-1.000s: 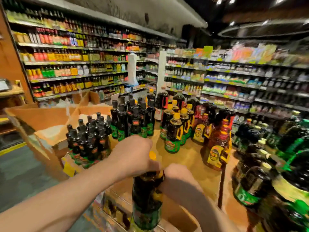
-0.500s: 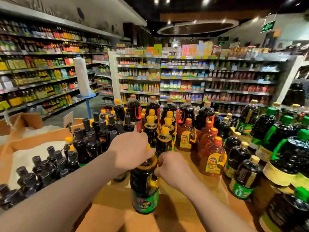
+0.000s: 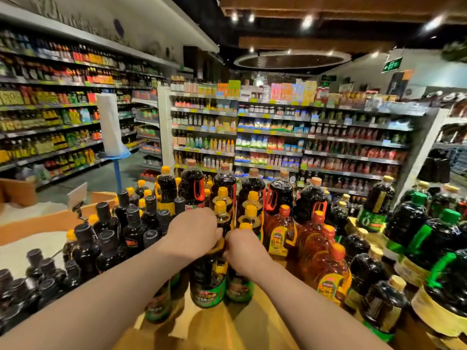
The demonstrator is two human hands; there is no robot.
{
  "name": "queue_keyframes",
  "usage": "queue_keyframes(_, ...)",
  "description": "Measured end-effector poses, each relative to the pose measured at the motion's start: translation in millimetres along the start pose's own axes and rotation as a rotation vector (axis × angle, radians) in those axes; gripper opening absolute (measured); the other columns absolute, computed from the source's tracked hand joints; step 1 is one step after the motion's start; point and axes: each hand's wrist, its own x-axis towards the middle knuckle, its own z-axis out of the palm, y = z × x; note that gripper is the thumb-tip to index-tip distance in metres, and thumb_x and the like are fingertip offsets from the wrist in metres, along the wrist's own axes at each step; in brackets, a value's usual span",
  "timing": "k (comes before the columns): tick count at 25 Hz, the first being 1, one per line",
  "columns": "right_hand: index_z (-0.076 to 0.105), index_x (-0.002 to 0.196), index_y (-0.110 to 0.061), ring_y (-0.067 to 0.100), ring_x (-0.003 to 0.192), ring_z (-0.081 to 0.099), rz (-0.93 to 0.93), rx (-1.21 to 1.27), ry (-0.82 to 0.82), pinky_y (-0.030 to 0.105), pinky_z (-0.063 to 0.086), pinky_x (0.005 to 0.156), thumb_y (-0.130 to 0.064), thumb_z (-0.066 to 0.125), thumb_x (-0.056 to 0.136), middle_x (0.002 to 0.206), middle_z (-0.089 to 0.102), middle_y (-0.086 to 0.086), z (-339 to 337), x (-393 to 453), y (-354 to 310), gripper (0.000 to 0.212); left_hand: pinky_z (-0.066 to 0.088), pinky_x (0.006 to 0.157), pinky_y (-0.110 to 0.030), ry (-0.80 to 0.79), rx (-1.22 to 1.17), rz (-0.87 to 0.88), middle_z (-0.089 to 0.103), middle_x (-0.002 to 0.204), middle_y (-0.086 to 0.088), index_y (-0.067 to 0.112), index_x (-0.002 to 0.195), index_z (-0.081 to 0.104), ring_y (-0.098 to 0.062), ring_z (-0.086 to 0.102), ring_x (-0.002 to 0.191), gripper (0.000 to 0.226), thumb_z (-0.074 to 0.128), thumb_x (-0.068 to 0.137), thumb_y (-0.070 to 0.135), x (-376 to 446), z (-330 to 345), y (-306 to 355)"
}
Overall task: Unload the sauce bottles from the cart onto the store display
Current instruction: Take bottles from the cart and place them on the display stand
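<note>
1. The left hand [image 3: 193,232] was curled over the top of a dark sauce bottle with a green label [image 3: 207,281], and it gripped the bottle's neck and covered its cap.
2. The right hand [image 3: 242,247] was closed on the neck of a second dark bottle with a green label [image 3: 240,286], just beside the first one; the two hands almost touched.
3. Both held bottles stood upright on the tan wooden display table [image 3: 227,327], at its near part, and a third green-labelled bottle [image 3: 158,305] stood to the left, partly hidden under the left forearm.
4. Behind the hands, about six dark bottles with yellow caps [image 3: 222,205] stood close together; the exact count could not be told.
5. To the right, four amber bottles with orange caps and yellow labels [image 3: 280,231] stood in a group.
6. At the back, about six big dark jugs with red handles [image 3: 194,185] formed a row.
7. At the left, many dark bottles with black caps [image 3: 106,236] were crowded, too many to count.
8. At the right edge, at least three large dark jugs with green caps and handles [image 3: 417,221] could be seen.
9. Store shelves full of goods [image 3: 278,137] stood behind the display.
</note>
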Motion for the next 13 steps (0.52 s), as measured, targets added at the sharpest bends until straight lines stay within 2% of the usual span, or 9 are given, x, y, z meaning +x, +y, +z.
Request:
queue_keyframes(2,0.046,0.07,-0.01,0.029,0.073,0.053,0.005,-0.033,0.012,0.032,0.043,0.058,-0.007,0.057,0.083,0.068,0.047,0.005,4.5,16.4,0.1,0.017,0.046,0.064,-0.032,0.012,0.002,-0.006,0.056,0.083,0.0,0.015,0.087,0.051,-0.025,0.063,0.084,0.025,0.05,0.098,0.037,18.9,12.6,-6.5)
queue_keyframes(4,0.05,0.079,-0.009,0.031,0.084,0.058,0.027,-0.061,0.014,0.035,0.046,0.063,-0.006,0.056,0.086,0.084,0.058,0.011,8.5,26.8,-0.4,0.009,0.045,0.063,-0.032,0.01,0.008,-0.015,0.063,0.091,-0.003,0.016,0.085,0.053,-0.026,0.065,0.089,0.021,0.05,0.099,0.032,34.8,22.4,-9.6)
queue_keyframes(7,0.052,0.091,-0.009,0.032,0.092,0.059,0.068,-0.098,0.003,0.037,0.042,0.065,0.002,0.05,0.086,0.1,0.06,0.013,19.3,34.9,-1.5,0.012,0.044,0.064,-0.031,-0.021,0.04,0.0,0.064,0.097,-0.005,0.012,0.099,0.063,-0.025,0.065,0.094,0.019,0.051,0.099,0.027,54.3,36.4,-8.8)
queue_keyframes(10,0.054,0.109,-0.007,0.033,0.09,0.06,0.07,-0.089,0.0,0.04,0.048,0.067,0.003,0.047,0.084,0.098,0.063,0.013,27.6,42.8,5.7,0.028,0.048,0.066,-0.033,-0.069,0.037,0.014,0.065,0.103,-0.006,0.01,0.103,0.064,-0.026,0.065,0.094,0.016,0.052,0.098,0.021,65.6,47.1,-6.3)
queue_keyframes(13,0.052,0.093,-0.006,0.035,0.083,0.059,0.016,-0.105,-0.061,0.039,0.047,0.062,0.0,0.049,0.085,0.089,0.063,0.017,25.0,44.8,5.1,0.011,0.054,0.076,-0.034,-0.125,0.056,0.089,0.064,0.107,-0.006,0.009,0.106,0.064,-0.026,0.065,0.098,0.023,0.049,0.101,0.025,71.2,54.5,-7.7)
